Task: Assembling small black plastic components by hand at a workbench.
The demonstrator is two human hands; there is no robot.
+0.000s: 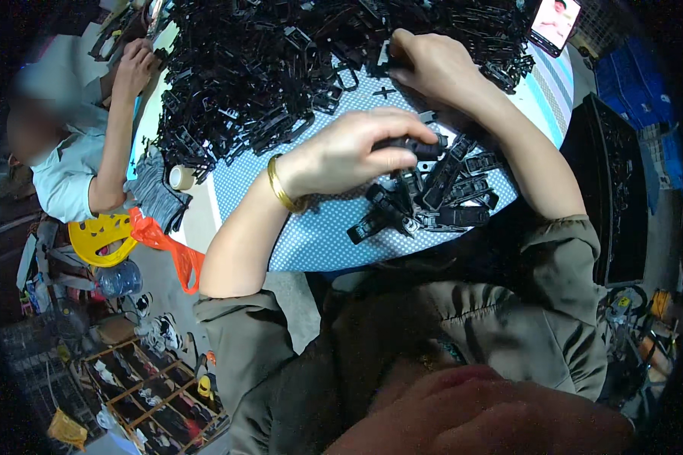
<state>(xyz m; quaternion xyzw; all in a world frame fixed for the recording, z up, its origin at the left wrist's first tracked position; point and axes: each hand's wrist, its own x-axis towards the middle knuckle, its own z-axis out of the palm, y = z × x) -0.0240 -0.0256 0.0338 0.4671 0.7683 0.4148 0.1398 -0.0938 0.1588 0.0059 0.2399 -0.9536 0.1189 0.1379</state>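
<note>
My left hand (pixel 349 150), with a gold bangle at its wrist, is closed round a black plastic part (pixel 408 144), thumb below and fingers above. Just under it, to the right, lies a small heap of black plastic assemblies (pixel 457 193) on the dotted tablecloth (pixel 311 236). My right hand (pixel 434 67) is at the near edge of a large pile of black plastic parts (pixel 243 72). Its fingers are bent inward beside a small pale grey piece (pixel 384 58); what they hold is hidden. A cross-shaped black piece (pixel 385 92) lies apart, left of that hand.
Across the table's left side, another person's hand (pixel 134 70) reaches to the pile. A phone (pixel 555 24) stands at the far right. A tape roll (pixel 180 177), grey cloth (pixel 158 188) and red plastic bag (pixel 168 246) are at the left edge. A black crate (pixel 611 189) stands right.
</note>
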